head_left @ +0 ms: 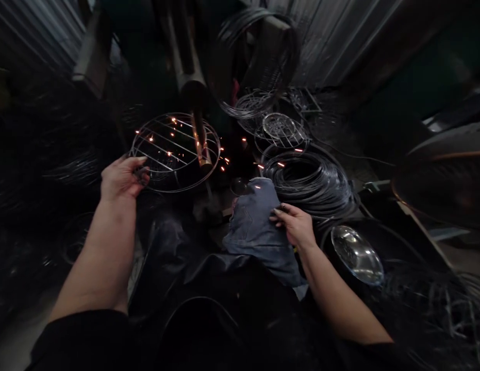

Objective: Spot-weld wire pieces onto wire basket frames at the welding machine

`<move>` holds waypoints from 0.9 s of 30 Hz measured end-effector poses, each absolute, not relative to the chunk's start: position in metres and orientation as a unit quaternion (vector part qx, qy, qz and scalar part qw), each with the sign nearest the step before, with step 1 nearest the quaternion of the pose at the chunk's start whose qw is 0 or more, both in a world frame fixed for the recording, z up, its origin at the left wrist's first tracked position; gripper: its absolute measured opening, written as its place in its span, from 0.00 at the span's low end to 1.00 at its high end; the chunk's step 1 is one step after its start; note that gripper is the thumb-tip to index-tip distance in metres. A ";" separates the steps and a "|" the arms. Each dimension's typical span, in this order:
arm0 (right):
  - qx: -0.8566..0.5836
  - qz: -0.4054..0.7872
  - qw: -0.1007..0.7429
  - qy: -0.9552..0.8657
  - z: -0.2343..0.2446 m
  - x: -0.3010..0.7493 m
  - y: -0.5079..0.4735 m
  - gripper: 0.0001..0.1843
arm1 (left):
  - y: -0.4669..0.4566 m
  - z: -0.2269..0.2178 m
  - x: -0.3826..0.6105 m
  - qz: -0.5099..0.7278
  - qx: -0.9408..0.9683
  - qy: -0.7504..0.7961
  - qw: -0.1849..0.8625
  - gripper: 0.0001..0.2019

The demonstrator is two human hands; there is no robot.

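My left hand (126,178) is closed on the near-left rim of a round wire rack (174,147), which has parallel bars inside a double ring. The rack's right side sits at the copper-coloured electrode (202,149) of a spot welder, and orange sparks fly around it. My right hand (296,222) has its fingers pinched at the right edge of a blue-grey denim cloth (249,221). That cloth lies over dark material in front of me. Whether a small piece is also between those fingertips cannot be made out.
A large wire coil (309,178) lies right of the electrode, with smaller round wire racks (280,126) behind it. Another wire coil (240,31) hangs at the back. A shiny metal bowl (358,255) rests at the right. Loose wire pieces (448,304) fill the lower right.
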State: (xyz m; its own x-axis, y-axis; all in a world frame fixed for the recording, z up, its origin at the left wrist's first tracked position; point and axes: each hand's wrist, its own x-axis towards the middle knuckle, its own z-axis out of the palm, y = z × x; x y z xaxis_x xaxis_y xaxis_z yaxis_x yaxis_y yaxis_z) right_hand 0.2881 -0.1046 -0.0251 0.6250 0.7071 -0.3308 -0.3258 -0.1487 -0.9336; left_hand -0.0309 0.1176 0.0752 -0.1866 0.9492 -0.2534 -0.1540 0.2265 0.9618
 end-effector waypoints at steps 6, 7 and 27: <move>-0.656 0.413 0.588 -0.230 -0.021 0.285 -0.098 0.25 | 0.117 0.072 -0.028 0.550 0.294 0.584 0.519 0.14; -0.662 0.417 0.576 -0.238 -0.020 0.285 -0.096 0.25 | 0.118 0.071 -0.029 0.555 0.287 0.583 0.520 0.15; -0.554 0.474 0.600 -0.330 0.024 0.271 -0.056 0.17 | 0.107 0.068 -0.019 0.582 0.275 0.528 0.554 0.16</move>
